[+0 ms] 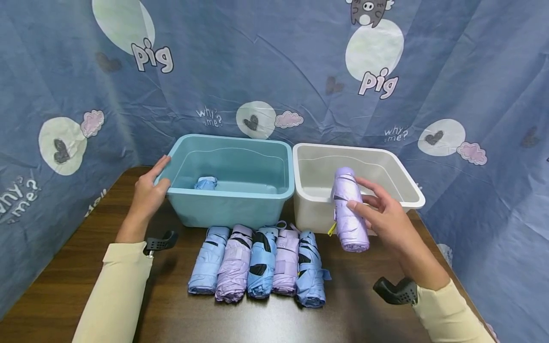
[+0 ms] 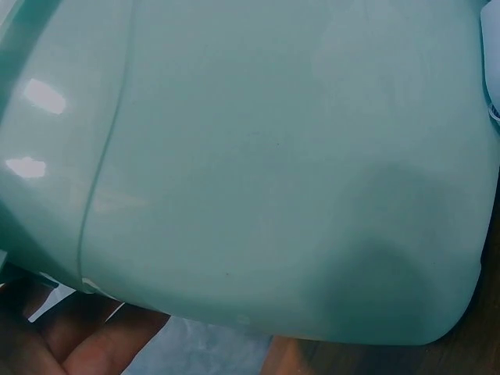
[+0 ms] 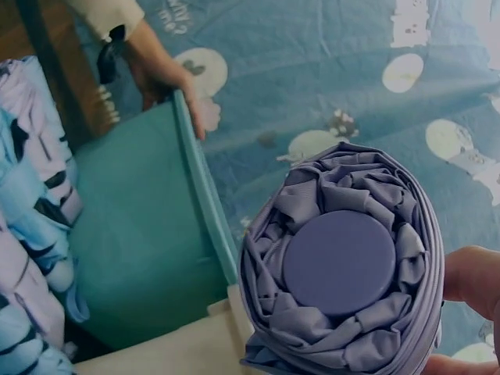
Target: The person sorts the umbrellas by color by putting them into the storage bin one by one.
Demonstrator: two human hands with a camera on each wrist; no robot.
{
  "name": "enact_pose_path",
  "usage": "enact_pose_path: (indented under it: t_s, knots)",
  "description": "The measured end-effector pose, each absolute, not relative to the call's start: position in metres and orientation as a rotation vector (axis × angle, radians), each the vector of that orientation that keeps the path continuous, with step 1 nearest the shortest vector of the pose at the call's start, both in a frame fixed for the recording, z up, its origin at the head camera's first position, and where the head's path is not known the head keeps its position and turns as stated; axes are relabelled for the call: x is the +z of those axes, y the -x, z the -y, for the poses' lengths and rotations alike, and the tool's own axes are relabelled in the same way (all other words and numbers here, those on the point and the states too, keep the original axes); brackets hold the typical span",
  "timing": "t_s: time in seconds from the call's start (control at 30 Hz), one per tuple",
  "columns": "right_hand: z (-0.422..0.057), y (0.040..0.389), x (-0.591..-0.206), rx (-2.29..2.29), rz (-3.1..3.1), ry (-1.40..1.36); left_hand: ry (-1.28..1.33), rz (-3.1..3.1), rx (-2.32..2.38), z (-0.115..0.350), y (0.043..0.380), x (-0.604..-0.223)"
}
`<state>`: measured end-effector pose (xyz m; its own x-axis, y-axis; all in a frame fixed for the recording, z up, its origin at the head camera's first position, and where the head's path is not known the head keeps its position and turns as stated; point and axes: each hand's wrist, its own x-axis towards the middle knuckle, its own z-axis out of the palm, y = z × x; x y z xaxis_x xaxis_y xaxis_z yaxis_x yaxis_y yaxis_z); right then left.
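Observation:
A folded purple umbrella (image 1: 349,209) is held by my right hand (image 1: 383,216), thumb on one side and fingers on the other, over the front rim of the white bin (image 1: 309,202). Its round end (image 3: 340,262) faces the camera in the right wrist view. My left hand (image 1: 150,188) grips the left rim of the teal bin (image 1: 227,209), and a blue folded umbrella (image 1: 206,183) lies inside that bin. In front of the bins, several folded umbrellas, blue (image 1: 208,259) and purple (image 1: 234,264) in turn, lie side by side on the table.
The two bins stand side by side at the back of the brown wooden table (image 1: 171,309). Behind them hangs a blue patterned cloth (image 1: 206,71), which also covers both sides. A black wrist mount (image 1: 396,290) sits on the right forearm.

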<state>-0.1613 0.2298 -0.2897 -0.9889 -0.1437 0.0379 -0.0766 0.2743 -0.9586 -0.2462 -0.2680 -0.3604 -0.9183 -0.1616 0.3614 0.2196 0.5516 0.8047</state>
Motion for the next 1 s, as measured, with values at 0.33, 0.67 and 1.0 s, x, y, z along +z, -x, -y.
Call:
enact_pose_path:
  t_s: [0.33,0.67,1.0]
  knots:
    - [-0.225,0.194,-0.278,-1.884,-2.377,0.196,0.058,2.408,-1.341,0.269,0.246,-0.362]
    - [-0.221,0.224,-0.277,-1.875,-2.388,0.178,0.082,2.406,-1.352,0.266,0.246,-0.363]
    - [-0.205,0.265,-0.282,-2.033,-2.305,0.109,0.057,2.400,-1.332,0.267,0.244,-0.362]
